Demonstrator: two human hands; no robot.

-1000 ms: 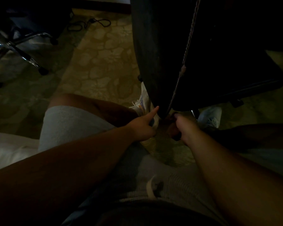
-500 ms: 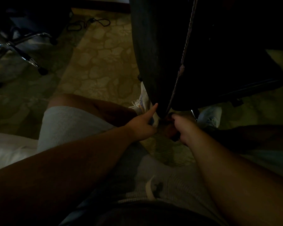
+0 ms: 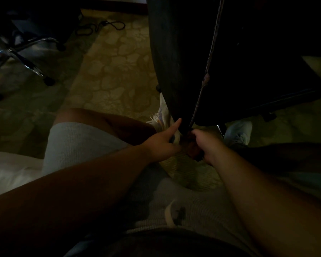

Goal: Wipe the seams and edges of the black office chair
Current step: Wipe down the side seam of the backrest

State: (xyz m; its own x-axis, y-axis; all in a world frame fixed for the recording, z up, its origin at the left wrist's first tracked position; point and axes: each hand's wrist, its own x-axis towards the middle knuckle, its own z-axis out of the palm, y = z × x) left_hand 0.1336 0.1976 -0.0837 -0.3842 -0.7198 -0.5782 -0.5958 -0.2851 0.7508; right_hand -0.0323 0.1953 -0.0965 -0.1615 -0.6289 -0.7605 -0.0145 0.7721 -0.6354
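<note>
Though the light is poor, items read from the left: second chair's chrome base (image 3: pixel 20 52) on patterned carpet (image 3: pixel 115 71); cable (image 3: pixel 100 27) beyond it. Left hand (image 3: pixel 161 143) — forefinger straight, tip touching the lower edge of the black office chair (image 3: pixel 174 62), which stands centre-right, its seam (image 3: pixel 206 75) running down the middle. Right hand (image 3: pixel 206 143) — curled around something dark at the seam's foot; contents indiscernible. White shoes (image 3: pixel 239 132) beneath.

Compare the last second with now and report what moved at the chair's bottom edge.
The right hand slid slightly left along the black office chair toward its stitched seam. The left hand stayed, forefinger touching the chair's lower tip. Whether the right hand holds anything is too dark to tell.
</note>
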